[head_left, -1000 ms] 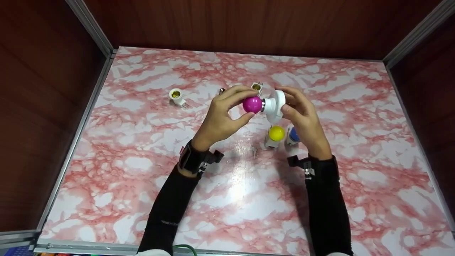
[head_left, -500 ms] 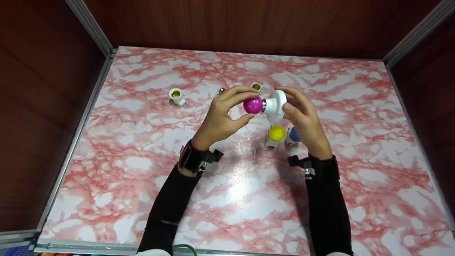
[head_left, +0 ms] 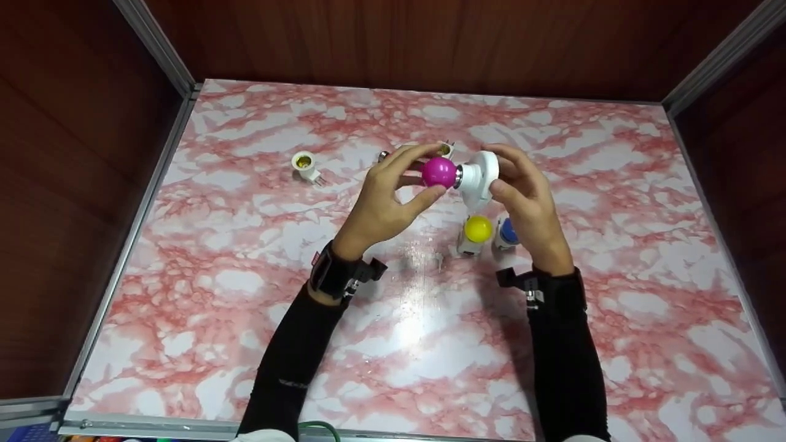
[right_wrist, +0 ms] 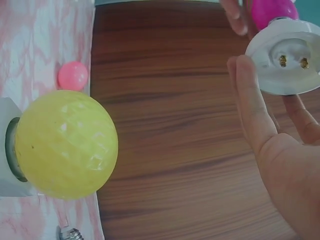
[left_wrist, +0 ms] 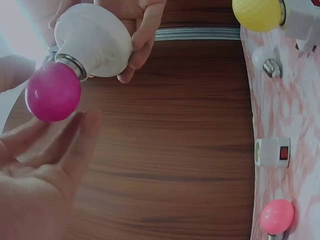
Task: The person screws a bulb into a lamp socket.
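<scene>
Both hands are raised over the table around one assembly. The thumb and fingers of my left hand (head_left: 385,202) surround a glossy magenta light bulb (head_left: 438,172). Its metal screw base points into the neck of a round white lamp holder (head_left: 489,172), with a strip of metal still showing between them. My right hand (head_left: 531,205) grips that holder by its wide rim, thumb in front and fingers behind. In the right wrist view the holder's underside shows two brass contacts. The left wrist view shows left fingers spread at the underside of the magenta bulb (left_wrist: 53,92).
Below the hands stand a yellow bulb (head_left: 478,229) in a white socket and a blue bulb (head_left: 508,231), partly hidden by the right hand. White plug-in sockets lie at left (head_left: 303,162) and behind the fingers. A pink bulb (left_wrist: 277,216) and white bulb (left_wrist: 264,57) lie on the table.
The magenta bulb and lamp holder have tilted and shifted slightly up and away. The left fingertips have shifted around the bulb, uncovering more of it. The forearms stay in place.
</scene>
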{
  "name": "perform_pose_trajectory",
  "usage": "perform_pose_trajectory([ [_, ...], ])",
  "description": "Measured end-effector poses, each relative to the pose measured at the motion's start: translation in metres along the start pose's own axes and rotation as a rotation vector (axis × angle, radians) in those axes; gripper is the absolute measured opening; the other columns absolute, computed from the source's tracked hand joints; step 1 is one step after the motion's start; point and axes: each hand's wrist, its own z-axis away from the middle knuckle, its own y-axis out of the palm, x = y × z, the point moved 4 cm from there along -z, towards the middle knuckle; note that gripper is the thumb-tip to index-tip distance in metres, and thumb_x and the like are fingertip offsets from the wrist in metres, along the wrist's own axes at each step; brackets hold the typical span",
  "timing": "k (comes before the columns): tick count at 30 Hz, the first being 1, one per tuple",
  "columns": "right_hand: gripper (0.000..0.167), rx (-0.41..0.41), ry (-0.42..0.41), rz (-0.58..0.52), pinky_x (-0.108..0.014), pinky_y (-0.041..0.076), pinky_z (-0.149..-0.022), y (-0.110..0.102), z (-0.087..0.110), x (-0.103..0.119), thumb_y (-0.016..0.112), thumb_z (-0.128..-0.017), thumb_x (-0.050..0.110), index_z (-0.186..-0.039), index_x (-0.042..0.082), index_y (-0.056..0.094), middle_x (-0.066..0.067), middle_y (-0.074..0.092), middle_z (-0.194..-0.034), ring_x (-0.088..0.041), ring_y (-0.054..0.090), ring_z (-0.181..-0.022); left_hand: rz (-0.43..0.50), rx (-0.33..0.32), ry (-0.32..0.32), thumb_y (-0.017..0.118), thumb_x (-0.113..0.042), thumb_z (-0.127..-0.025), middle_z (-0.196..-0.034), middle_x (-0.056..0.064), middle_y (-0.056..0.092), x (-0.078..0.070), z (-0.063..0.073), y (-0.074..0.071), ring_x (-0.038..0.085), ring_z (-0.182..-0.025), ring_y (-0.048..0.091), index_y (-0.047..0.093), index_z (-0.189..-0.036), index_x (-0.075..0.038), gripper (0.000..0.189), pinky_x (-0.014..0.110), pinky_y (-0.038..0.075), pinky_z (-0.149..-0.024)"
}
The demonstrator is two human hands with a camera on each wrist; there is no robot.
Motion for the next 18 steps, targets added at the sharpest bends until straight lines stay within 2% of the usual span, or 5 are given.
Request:
perform_pose_trajectory([
  [5, 0.054, -0.021, -0.015, 0.036, -0.028, 0.061, -0.099, -0.0004, 0.0014, 0.0015, 0.074, -0.1, 0.021, -0.149, 0.006, 0.056, -0.012, 0.07, -0.138, -0.022, 0.07, -0.12, -0.028, -0.052, -0.057, 0.079, -0.024, -0.098, -0.125, 0.015, 0.074, 0.0017, 0.001, -0.0015, 0.019, -0.108, 0.076, 0.067, -0.137, -0.001, 0.047, 0.024, 0.067, -0.09],
  [18, 0.055, -0.023, -0.012, 0.089, -0.029, 0.06, -0.101, -0.0001, 0.0027, 0.0007, 0.072, -0.101, 0.019, -0.152, 0.007, 0.053, -0.022, 0.065, -0.143, -0.026, 0.068, -0.124, 0.004, -0.067, -0.035, 0.082, -0.018, -0.094, -0.123, 0.018, 0.075, -0.0001, 0.0004, -0.0029, 0.026, -0.109, 0.075, 0.068, -0.134, 0.004, 0.048, 0.026, 0.067, -0.09],
])
